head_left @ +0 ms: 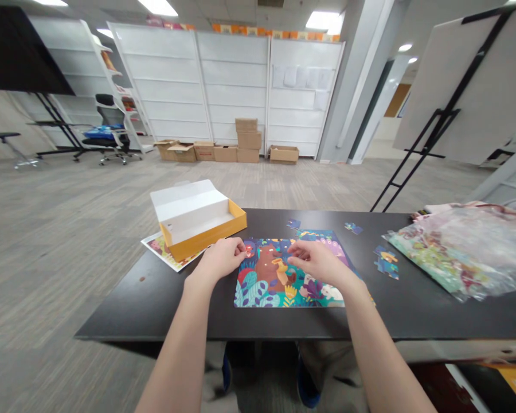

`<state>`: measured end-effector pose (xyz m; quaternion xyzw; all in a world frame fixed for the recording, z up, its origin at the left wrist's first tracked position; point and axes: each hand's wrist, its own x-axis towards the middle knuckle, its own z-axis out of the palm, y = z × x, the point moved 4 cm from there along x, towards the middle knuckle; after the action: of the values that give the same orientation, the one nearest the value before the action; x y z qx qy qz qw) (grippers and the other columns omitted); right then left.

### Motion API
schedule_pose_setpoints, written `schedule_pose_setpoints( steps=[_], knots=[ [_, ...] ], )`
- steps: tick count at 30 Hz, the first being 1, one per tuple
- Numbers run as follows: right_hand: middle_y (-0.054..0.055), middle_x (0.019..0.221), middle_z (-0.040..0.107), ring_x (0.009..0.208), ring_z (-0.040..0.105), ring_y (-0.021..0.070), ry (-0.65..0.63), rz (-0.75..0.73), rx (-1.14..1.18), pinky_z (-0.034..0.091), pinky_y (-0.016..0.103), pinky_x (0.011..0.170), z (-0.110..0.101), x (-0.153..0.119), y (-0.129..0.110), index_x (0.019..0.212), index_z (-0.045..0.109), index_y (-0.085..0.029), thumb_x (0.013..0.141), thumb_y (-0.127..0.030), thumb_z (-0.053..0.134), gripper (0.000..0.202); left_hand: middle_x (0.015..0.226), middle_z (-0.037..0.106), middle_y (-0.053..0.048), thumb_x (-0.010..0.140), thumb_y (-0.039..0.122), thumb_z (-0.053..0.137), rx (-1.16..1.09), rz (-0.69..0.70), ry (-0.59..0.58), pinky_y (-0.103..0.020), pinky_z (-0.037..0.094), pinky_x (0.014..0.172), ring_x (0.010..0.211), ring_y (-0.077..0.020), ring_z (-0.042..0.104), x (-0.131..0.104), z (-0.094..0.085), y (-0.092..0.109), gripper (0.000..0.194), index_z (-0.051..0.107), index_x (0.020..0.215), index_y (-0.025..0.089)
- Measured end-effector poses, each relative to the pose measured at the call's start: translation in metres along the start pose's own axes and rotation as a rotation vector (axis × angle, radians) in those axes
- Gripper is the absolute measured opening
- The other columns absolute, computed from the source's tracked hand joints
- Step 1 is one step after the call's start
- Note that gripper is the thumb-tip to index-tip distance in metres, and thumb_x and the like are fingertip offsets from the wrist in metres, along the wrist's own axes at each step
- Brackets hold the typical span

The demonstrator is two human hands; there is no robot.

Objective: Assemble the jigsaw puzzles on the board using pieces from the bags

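A colourful jigsaw puzzle (279, 284) lies flat on the dark table (155, 298), mostly put together, with a bear picture in its middle. My left hand (219, 259) rests at the puzzle's upper left corner, fingertips pinched on a piece there. My right hand (316, 261) hovers over the puzzle's upper middle, fingers curled and touching the surface; whether it holds a piece is hidden. Loose pieces lie beyond the puzzle (293, 224), (353, 228) and to its right (387, 262).
An open yellow box (206, 232) with a white lid stands at the table's left on a printed sheet (163, 249). Plastic bags of puzzle parts (460, 252) fill the right side. Easels, cardboard boxes (247, 140) and an office chair (109, 129) stand on the floor behind.
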<state>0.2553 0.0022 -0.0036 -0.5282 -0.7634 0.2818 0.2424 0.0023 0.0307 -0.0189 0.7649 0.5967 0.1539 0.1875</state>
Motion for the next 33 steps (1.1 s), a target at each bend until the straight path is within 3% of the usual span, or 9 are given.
schedule_pose_setpoints(
  steps=[7, 11, 16, 20, 26, 30, 33],
  knots=[
    [0.006, 0.087, 0.077, 0.077, 0.069, 0.0212, 0.164, 0.020, -0.276, 0.051, 0.032, 0.072, -0.033, 0.010, 0.012, 0.089, 0.075, -0.022, 0.088, -0.031, 0.064, 0.014, 0.085, 0.076, -0.006, 0.085, 0.032, 0.062, 0.065, -0.025, -0.016, -0.028, 0.046, 0.065, 0.077, -0.0224, 0.070, 0.005, 0.002, 0.006, 0.013, 0.070, 0.089, 0.022],
    [0.010, 0.092, 0.077, 0.086, 0.070, 0.0244, 0.208, 0.111, -0.443, 0.050, 0.032, 0.076, -0.046, 0.046, 0.023, 0.093, 0.077, -0.020, 0.090, -0.028, 0.060, 0.018, 0.090, 0.076, -0.007, 0.086, 0.031, 0.061, 0.064, -0.041, -0.035, -0.029, 0.048, 0.068, 0.081, -0.0237, 0.071, 0.004, 0.000, 0.007, 0.015, 0.071, 0.093, 0.022],
    [0.017, 0.111, 0.074, 0.105, 0.068, 0.0290, 0.141, 0.176, -0.540, 0.049, 0.033, 0.086, -0.033, 0.100, 0.038, 0.107, 0.074, -0.016, 0.089, -0.026, 0.065, 0.023, 0.088, 0.077, -0.008, 0.088, 0.027, 0.060, 0.004, -0.004, -0.054, -0.029, 0.048, 0.069, 0.082, -0.0230, 0.071, 0.000, -0.003, 0.007, 0.017, 0.071, 0.098, 0.020],
    [0.016, 0.110, 0.074, 0.103, 0.068, 0.0274, 0.095, 0.183, -0.513, 0.049, 0.032, 0.088, -0.024, 0.124, 0.053, 0.108, 0.072, -0.015, 0.079, -0.024, 0.077, 0.031, 0.086, 0.076, -0.007, 0.087, 0.024, 0.060, -0.021, 0.002, -0.048, -0.028, 0.048, 0.068, 0.079, -0.0223, 0.071, -0.003, -0.007, 0.006, 0.016, 0.072, 0.097, 0.020],
    [0.012, 0.105, 0.072, 0.096, 0.067, 0.0229, 0.118, 0.137, -0.422, 0.050, 0.031, 0.087, -0.028, 0.137, 0.062, 0.110, 0.069, -0.014, 0.067, -0.018, 0.084, 0.045, 0.083, 0.076, -0.007, 0.086, 0.021, 0.061, -0.028, 0.002, -0.054, -0.029, 0.048, 0.068, 0.077, -0.0217, 0.071, -0.005, -0.009, 0.006, 0.017, 0.072, 0.098, 0.020],
    [0.009, 0.108, 0.071, 0.093, 0.067, 0.0182, 0.174, 0.060, -0.332, 0.052, 0.030, 0.086, -0.030, 0.133, 0.053, 0.109, 0.068, -0.015, 0.075, -0.011, 0.074, 0.035, 0.087, 0.077, -0.007, 0.085, 0.023, 0.060, -0.014, -0.006, -0.052, -0.029, 0.048, 0.067, 0.078, -0.0220, 0.071, -0.004, -0.007, 0.004, 0.017, 0.071, 0.098, 0.020],
    [0.009, 0.112, 0.071, 0.084, 0.069, 0.0146, 0.186, 0.031, -0.154, 0.055, 0.029, 0.080, -0.030, 0.119, 0.040, 0.110, 0.065, -0.015, 0.080, -0.013, 0.068, 0.030, 0.088, 0.077, -0.007, 0.085, 0.022, 0.058, -0.046, 0.010, 0.018, -0.029, 0.051, 0.069, 0.081, -0.0220, 0.071, -0.002, -0.009, 0.006, 0.015, 0.071, 0.093, 0.021]
  ],
)
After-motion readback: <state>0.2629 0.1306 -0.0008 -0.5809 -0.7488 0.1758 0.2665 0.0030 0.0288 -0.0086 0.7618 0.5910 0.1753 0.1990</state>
